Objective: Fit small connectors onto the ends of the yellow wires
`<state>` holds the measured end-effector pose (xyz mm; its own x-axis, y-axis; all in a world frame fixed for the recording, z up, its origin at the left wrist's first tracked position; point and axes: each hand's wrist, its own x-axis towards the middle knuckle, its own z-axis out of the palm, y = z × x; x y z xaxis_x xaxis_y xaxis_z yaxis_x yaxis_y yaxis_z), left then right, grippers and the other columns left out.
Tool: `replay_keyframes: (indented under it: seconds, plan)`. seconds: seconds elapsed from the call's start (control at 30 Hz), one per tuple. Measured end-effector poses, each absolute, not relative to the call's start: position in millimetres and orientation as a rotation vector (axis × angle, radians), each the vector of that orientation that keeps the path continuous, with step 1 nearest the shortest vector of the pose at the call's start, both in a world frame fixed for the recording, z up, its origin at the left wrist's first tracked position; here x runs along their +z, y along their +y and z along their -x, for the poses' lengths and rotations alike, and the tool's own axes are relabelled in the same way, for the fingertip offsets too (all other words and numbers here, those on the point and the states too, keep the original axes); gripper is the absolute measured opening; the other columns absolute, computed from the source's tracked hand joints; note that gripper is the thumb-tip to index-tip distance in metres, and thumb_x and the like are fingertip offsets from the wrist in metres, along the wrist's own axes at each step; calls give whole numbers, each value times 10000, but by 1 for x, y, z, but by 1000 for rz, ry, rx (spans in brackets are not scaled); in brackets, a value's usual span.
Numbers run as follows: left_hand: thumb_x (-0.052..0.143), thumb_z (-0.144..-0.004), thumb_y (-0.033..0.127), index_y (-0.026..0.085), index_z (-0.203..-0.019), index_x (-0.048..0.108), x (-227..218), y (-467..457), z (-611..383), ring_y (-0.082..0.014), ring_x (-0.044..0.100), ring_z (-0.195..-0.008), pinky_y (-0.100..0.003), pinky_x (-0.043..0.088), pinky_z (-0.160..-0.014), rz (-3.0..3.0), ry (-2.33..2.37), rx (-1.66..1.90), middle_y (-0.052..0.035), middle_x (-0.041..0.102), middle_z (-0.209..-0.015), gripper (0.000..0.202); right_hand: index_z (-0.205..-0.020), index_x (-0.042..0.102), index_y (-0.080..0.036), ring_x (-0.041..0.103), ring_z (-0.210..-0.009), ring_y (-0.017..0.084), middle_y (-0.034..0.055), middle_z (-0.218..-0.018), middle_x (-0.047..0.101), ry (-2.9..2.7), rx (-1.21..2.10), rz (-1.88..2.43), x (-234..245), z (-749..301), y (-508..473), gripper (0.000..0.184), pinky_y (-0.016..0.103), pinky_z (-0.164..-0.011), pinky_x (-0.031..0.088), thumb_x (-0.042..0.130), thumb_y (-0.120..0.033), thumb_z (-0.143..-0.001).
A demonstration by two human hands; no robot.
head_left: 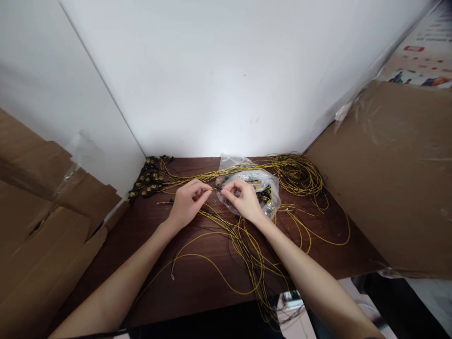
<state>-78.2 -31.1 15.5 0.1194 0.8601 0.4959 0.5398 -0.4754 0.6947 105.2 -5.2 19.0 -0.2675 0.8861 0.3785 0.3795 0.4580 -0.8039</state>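
My left hand [188, 201] pinches the end of a thin yellow wire between thumb and forefinger. Just to the right, my right hand [245, 197] pinches a small black connector [219, 187], close to the wire's tip. Whether wire and connector are joined I cannot tell. Behind my right hand lies a clear plastic bag [273, 186] with black and yellow parts inside. A bundle of yellow and black wires [247, 245] runs below both hands and hangs over the table's front edge.
Black connectors with yellow marks [150, 181] are piled at the back left of the brown table [208, 273]. A large coil of yellow and black wires [296, 174] lies at the back right. Cardboard sheets [395, 179] wall both sides, and a white panel [229, 80] stands behind.
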Motion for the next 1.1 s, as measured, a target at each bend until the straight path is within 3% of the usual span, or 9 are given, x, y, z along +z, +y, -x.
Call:
replay_keyframes:
  seconds: [0.17,0.33,0.7,0.9,1.1]
  plan:
    - [553,-816,241,163,-791,653,15,-31,77,-117,504,-645,-216,378,-530,-2086,1358,1322,-36,583,-747,130,-701,595,-144,524,-589,111,24,-699,627,-1745,967,1115,13,-104,-2,133,238,-572,410,604,-274,-727]
    - [562,-812,231,159,-785,660,15,-32,76,-96,449,-573,-225,346,-519,-2117,1359,1336,-27,578,-730,125,-703,571,-152,489,-529,97,-13,-594,560,-1664,1132,1064,12,-101,-2,137,223,-530,394,611,-283,-700]
    - [550,-815,219,171,-795,656,17,-35,75,-99,463,-606,-220,359,-548,-2163,1382,1299,-23,585,-754,119,-715,594,-152,404,-423,78,-50,-469,492,-1677,1148,1081,11,-99,-3,151,205,-441,310,602,-302,-707]
    - [606,-770,253,166,-835,641,14,-32,76,-94,439,-560,-213,366,-527,-2024,1447,1318,10,529,-645,115,-715,600,-143,359,-395,67,-58,-443,461,-1684,1125,1110,12,-100,-3,180,198,-415,261,597,-323,-711]
    - [598,-765,251,168,-871,620,11,-29,75,-95,458,-582,-192,383,-504,-1858,1375,1359,4,531,-676,137,-710,646,-133,291,-410,61,-70,-424,362,-1744,1029,1122,15,-100,-6,225,202,-428,236,587,-349,-732]
